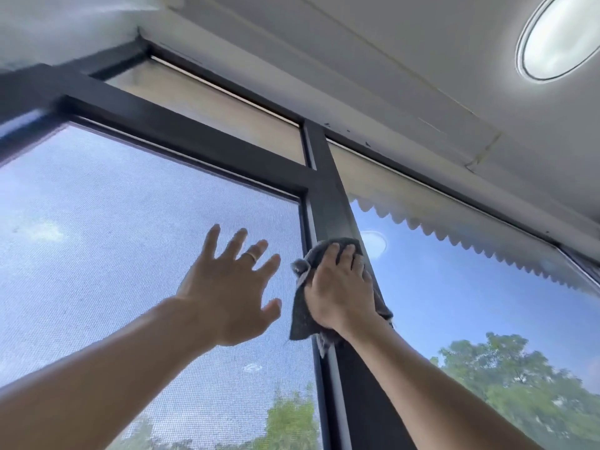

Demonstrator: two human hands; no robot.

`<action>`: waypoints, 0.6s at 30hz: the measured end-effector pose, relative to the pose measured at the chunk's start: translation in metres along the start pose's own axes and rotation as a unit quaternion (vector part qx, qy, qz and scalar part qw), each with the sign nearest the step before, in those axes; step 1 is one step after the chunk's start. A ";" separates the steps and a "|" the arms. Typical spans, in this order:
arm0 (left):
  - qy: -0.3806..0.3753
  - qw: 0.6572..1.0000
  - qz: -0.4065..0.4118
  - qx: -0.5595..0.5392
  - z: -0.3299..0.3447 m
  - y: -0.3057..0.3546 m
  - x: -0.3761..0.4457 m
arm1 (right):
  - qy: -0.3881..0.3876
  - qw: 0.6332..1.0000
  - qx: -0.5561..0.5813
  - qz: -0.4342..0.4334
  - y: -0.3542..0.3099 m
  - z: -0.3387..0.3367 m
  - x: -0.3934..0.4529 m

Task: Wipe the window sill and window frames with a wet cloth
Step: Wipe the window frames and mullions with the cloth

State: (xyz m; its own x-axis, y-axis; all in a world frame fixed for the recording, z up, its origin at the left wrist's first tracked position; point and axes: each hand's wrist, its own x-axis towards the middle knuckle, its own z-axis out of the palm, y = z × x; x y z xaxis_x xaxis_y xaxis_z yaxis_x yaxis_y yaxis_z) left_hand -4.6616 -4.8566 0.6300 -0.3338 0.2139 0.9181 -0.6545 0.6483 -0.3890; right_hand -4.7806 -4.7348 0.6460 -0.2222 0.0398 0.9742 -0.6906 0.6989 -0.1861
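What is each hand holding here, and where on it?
Right hand presses the middle of a dark cloth against the vertical frame bar. Left hand holds nothing.

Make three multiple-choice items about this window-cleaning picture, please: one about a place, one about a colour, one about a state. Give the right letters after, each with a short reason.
1. Where is the cloth pressed?
A. On the vertical frame bar between the two panes
B. On the ceiling lamp
C. On the mesh screen

2. What colour is the cloth?
A. Bright yellow
B. Dark grey
C. White

3. In what state is the left hand?
A. Closed in a fist around a bottle
B. Open, fingers spread, holding nothing
C. Gripping the cloth

Answers:
1. A: the right hand holds the cloth flat against the vertical frame bar, with the mesh screen at its left.
2. B: the cloth shows dark grey around the hand.
3. B: the left hand is raised before the mesh screen with its fingers apart and nothing in it.
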 end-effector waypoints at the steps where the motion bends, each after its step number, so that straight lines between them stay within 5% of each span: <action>1: -0.002 1.000 -0.001 0.004 0.000 0.001 0.004 | -0.005 1.000 0.020 0.008 -0.004 -0.003 0.015; 18: 0.024 1.000 0.004 0.002 -0.009 -0.025 0.056 | 0.030 0.998 0.059 0.004 -0.018 -0.002 0.071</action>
State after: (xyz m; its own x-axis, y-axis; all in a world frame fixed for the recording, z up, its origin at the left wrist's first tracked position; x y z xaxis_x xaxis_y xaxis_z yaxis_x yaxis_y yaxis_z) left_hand -4.6579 -4.8548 0.6920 -0.3055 0.2545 0.9176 -0.6545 0.6437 -0.3965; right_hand -4.7826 -4.7434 0.7192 -0.1895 0.0903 0.9777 -0.7664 0.6089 -0.2048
